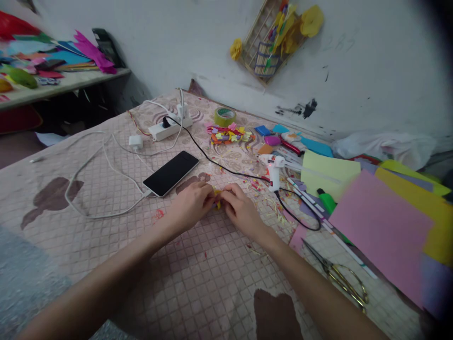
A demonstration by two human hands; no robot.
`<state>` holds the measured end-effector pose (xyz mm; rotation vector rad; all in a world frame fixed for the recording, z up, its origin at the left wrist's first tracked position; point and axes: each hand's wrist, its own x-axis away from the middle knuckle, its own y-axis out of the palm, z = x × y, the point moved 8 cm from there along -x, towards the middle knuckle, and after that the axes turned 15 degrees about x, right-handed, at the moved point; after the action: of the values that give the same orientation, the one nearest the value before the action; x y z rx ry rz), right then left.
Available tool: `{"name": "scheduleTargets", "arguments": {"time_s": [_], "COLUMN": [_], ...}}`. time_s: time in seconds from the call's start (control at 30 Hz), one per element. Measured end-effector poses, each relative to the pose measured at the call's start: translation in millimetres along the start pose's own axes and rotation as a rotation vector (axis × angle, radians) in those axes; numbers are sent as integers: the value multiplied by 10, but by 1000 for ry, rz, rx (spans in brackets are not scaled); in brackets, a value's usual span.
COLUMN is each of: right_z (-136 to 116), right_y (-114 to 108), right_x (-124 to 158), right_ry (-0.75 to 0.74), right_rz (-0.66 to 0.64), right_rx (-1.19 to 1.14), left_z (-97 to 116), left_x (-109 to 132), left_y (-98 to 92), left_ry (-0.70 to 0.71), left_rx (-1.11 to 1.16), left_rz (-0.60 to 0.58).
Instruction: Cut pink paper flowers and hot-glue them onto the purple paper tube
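My left hand (194,204) and my right hand (241,208) meet over the middle of the table, fingertips pinched together. Between them is a small yellow paper piece (218,204), with a bit of pink or red beside it; the fingers hide most of its shape. Just left of my left hand lies a smartphone (171,173), dark screen up, with a white cable in its end. A white hot glue gun (273,171) with a small red light stands to the right of my right hand. Beyond my hands sits a pile of small coloured paper pieces (230,134).
Gold-handled scissors (339,278) lie at right, near pink paper (382,231) and yellow-green paper (329,171). A green tape roll (224,116) and a white power strip (170,129) are at the back. The glue gun's black cord (219,164) crosses the table. Paper scraps are scattered about.
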<state>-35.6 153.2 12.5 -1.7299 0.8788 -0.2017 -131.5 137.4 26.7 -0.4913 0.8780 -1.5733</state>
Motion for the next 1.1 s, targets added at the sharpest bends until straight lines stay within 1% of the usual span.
{"name": "scheduleTargets", "arguments": {"time_s": [0.2, 0.33, 0.43, 0.5, 0.57, 0.63, 0.83, 1.0, 1.1], "right_z": [-14, -15, -2, 33, 69, 84, 77, 69, 60], "right_y": [7, 4, -105, -204, -267, -283, -227, -244, -260], "right_x": [-3, 3, 9, 23, 45, 74, 169, 202, 212], "right_ry": [-1, -9, 2, 40, 81, 98, 87, 86, 77], "right_rz": [-19, -14, 72, 144, 182, 185, 147, 146, 151], "right_rx": [37, 1, -93, -145, -173, -185, -172, -167, -167], "left_z": [8, 8, 14, 16, 16, 14, -1, -22, -33], "left_x": [-1, -3, 0, 4, 8, 9, 16, 46, 64], "left_y": [18, 24, 8, -1, -8, -18, -50, -158, -193], "left_ry": [28, 25, 20, 14, 9, 8, 13, -10, -40], "left_rx": [-36, -37, -31, -21, -5, 12, 65, 116, 148], "left_rz": [6, 6, 17, 18, 21, 30, 40, 64, 54]}}
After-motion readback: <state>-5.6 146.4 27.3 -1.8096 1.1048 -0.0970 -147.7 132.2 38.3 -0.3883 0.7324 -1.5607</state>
